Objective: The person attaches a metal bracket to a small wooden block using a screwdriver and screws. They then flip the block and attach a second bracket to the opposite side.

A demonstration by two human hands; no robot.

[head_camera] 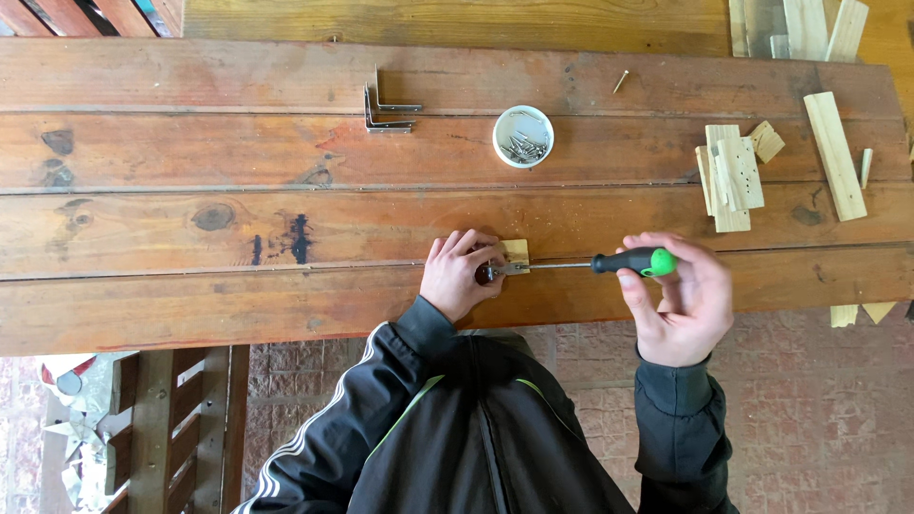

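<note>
My left hand presses down on a small pale wooden block and a metal bracket lying on the plank table. My right hand grips a screwdriver with a black and green handle. Its thin shaft lies level and points left, with the tip at the bracket beside my left fingers. My fingers hide most of the bracket.
A white bowl of screws stands farther back on the table. Two metal angle brackets lie to its left. Several pale wood offcuts and a longer strip sit at the right. One loose screw lies near the far edge.
</note>
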